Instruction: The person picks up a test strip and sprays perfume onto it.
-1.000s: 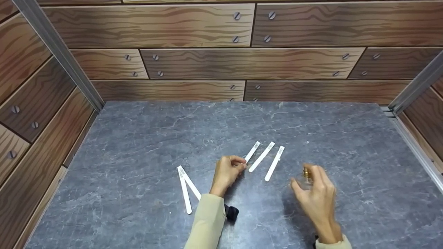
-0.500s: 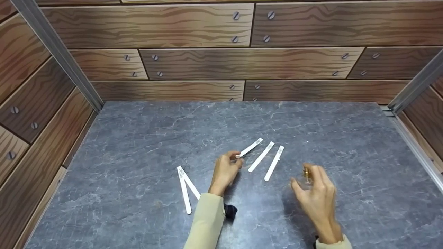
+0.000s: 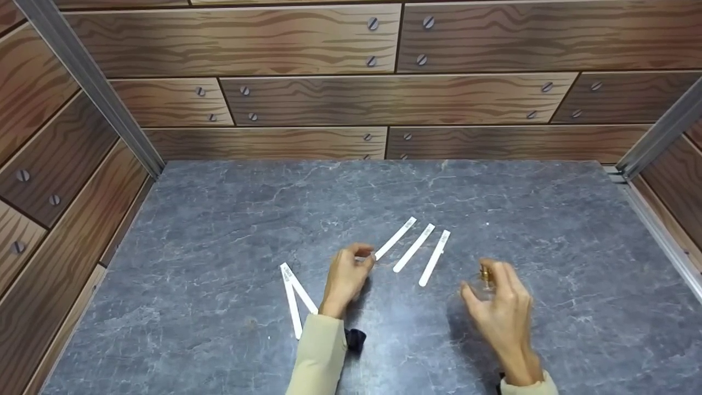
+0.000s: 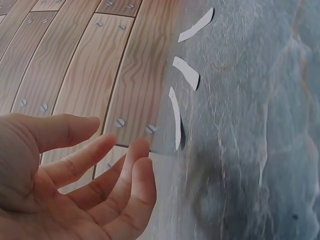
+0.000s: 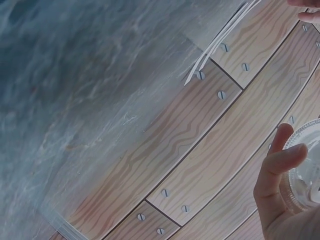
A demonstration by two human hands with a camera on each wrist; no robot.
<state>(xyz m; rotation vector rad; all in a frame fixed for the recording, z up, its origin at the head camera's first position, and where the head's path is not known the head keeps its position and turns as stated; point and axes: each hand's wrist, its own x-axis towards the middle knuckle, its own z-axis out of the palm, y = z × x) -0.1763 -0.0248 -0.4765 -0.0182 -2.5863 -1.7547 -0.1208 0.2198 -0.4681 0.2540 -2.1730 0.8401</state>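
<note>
Far left on the grey table (image 3: 230,230), a pair of white strips (image 3: 290,303) meets at the top ends in a narrow V, lower part partly behind the left sleeve (image 3: 320,351). Next along, the left hand (image 3: 344,280) is at the lower tip of the leftmost strip (image 3: 395,239) in a slanted row of three. Step looks like straightening that strip; probably best with one light fingertip on the lower end, nudging it flat along the table so it doesn't bend, matching its neighbour's slant and leaving an even gap. Sleeve could drag the V pair, so lifting the forearm a little would help. Pose: forearm comes in from below, angled up and right, thumb and fingers loosely bent and apart, nothing pinched in the left wrist view; hard to tell if a fingertip touches the strip. Then middle strip (image 3: 414,248) and right strip (image 3: 435,258), apart from each other, printed ends up top, the right one steeper. Far right, the right hand (image 3: 502,302) has its fingers curled round a clear bottle (image 3: 485,276) with a gold neck, apart from the row.
</note>
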